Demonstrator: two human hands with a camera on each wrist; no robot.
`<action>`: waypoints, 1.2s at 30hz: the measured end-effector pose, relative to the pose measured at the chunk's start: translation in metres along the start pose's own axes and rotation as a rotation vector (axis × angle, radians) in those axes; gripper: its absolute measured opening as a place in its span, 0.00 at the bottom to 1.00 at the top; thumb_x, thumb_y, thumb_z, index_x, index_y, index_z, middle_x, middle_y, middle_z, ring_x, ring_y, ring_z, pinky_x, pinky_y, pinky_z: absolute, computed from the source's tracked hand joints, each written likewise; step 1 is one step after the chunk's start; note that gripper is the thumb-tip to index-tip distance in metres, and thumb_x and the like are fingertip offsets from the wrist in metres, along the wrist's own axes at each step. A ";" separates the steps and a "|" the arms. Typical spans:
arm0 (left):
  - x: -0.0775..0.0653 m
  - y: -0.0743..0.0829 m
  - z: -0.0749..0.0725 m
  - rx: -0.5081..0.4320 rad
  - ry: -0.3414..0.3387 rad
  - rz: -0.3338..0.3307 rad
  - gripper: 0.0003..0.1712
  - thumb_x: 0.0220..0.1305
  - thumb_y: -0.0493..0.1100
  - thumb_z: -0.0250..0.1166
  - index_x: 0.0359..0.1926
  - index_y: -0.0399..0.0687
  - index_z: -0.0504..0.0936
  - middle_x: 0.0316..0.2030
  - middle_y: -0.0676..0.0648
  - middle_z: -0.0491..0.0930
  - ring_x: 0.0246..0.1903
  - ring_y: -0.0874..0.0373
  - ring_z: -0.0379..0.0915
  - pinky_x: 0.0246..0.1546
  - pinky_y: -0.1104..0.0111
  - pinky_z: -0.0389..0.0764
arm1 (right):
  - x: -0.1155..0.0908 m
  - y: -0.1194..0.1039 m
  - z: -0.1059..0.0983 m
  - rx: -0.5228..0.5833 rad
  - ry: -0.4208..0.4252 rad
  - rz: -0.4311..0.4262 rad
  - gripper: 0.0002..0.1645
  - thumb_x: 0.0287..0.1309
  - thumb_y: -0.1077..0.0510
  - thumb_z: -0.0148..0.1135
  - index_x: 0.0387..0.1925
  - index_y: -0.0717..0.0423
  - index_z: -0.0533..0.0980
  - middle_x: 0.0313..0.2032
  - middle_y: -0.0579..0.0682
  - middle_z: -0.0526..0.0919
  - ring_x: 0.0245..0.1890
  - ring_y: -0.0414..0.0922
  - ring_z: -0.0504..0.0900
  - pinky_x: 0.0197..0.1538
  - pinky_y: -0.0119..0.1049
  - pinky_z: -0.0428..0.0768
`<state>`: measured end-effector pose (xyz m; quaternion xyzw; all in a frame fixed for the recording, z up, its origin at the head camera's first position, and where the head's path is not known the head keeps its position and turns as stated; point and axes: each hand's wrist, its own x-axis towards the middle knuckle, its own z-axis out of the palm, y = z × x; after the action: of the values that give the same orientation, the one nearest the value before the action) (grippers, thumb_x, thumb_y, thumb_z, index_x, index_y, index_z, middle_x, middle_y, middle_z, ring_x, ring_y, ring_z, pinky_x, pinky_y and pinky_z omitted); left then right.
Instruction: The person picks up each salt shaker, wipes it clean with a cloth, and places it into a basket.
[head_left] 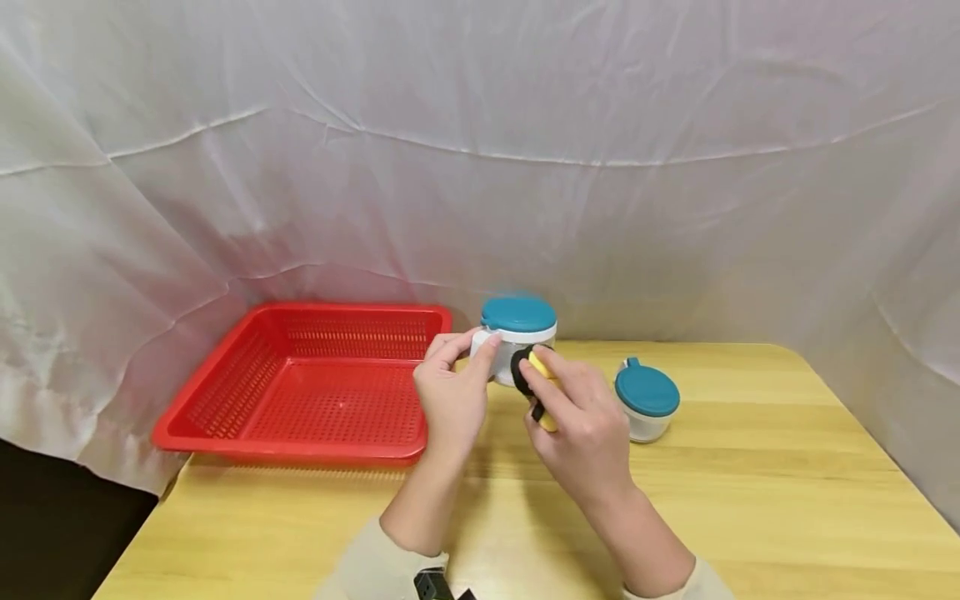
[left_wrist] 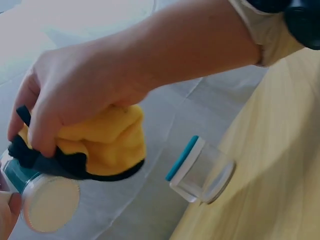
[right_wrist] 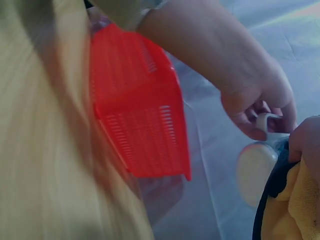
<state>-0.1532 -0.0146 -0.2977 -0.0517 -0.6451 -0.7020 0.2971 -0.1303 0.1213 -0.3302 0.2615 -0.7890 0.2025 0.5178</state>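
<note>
In the head view my left hand (head_left: 453, 396) pinches the white handle of a clear jar (head_left: 519, 315) with a teal lid and white collar. The jar is raised above the table, and its pale base shows in the right wrist view. My right hand (head_left: 585, 425) grips a yellow cloth (left_wrist: 117, 142) with black edging, bunched under the fingers. That cloth lies up against the front side of the jar. A second jar (head_left: 647, 396), also clear with a teal lid, stands upright on the table just right of my right hand.
To the left sits a red perforated basket (head_left: 300, 450), its right edge close beside my left hand. Light wood tabletop (head_left: 765, 500) stretches to the right and front. Behind everything hangs a pale grey curtain (head_left: 480, 217).
</note>
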 end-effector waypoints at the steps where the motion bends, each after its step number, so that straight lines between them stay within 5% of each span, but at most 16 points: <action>1: -0.001 0.000 0.001 0.013 -0.004 0.006 0.10 0.52 0.36 0.71 0.36 0.35 0.86 0.29 0.42 0.78 0.34 0.57 0.76 0.24 0.68 0.83 | 0.001 0.001 -0.001 0.003 0.014 0.004 0.25 0.38 0.66 0.66 0.45 0.55 0.82 0.50 0.51 0.81 0.40 0.52 0.79 0.40 0.43 0.80; 7: -0.002 0.000 0.002 0.057 -0.005 0.051 0.09 0.52 0.35 0.71 0.36 0.35 0.86 0.28 0.41 0.78 0.35 0.55 0.76 0.26 0.75 0.78 | 0.005 -0.001 0.004 -0.017 0.019 -0.050 0.26 0.37 0.65 0.67 0.46 0.55 0.82 0.50 0.51 0.81 0.39 0.54 0.78 0.37 0.43 0.81; 14: 0.006 -0.004 -0.004 0.017 0.025 0.061 0.10 0.52 0.37 0.71 0.36 0.35 0.86 0.29 0.41 0.79 0.34 0.55 0.75 0.27 0.77 0.77 | -0.002 -0.008 0.015 -0.033 -0.068 -0.122 0.29 0.32 0.65 0.69 0.46 0.52 0.82 0.50 0.48 0.81 0.43 0.54 0.78 0.38 0.45 0.82; 21: 0.021 -0.030 -0.006 -0.177 0.040 -0.112 0.14 0.51 0.45 0.73 0.38 0.42 0.87 0.29 0.45 0.77 0.27 0.58 0.75 0.25 0.67 0.84 | -0.006 0.001 0.014 0.010 -0.091 -0.094 0.30 0.33 0.66 0.69 0.46 0.52 0.82 0.51 0.48 0.81 0.43 0.52 0.78 0.38 0.44 0.82; 28: 0.028 -0.031 -0.007 -0.296 0.022 -0.306 0.17 0.49 0.46 0.74 0.39 0.41 0.86 0.32 0.44 0.81 0.29 0.57 0.78 0.21 0.67 0.83 | -0.001 0.020 0.003 0.093 0.020 0.009 0.26 0.40 0.66 0.64 0.47 0.55 0.81 0.50 0.54 0.81 0.43 0.53 0.79 0.44 0.44 0.80; 31: 0.027 -0.029 -0.005 -0.274 0.000 -0.286 0.16 0.50 0.45 0.73 0.39 0.41 0.86 0.32 0.45 0.81 0.29 0.56 0.78 0.22 0.65 0.83 | 0.002 0.024 -0.001 0.098 0.037 0.058 0.25 0.41 0.66 0.64 0.48 0.56 0.81 0.51 0.54 0.81 0.44 0.53 0.78 0.45 0.44 0.79; 36: 0.023 -0.028 0.001 -0.176 -0.051 -0.165 0.13 0.52 0.45 0.73 0.37 0.43 0.87 0.33 0.45 0.79 0.31 0.55 0.77 0.26 0.62 0.84 | 0.009 0.024 -0.003 0.084 0.063 0.045 0.24 0.43 0.65 0.64 0.48 0.57 0.81 0.51 0.54 0.80 0.44 0.54 0.78 0.46 0.43 0.78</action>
<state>-0.1853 -0.0222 -0.3118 -0.0423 -0.5903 -0.7765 0.2162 -0.1456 0.1399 -0.3220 0.2586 -0.7688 0.2550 0.5264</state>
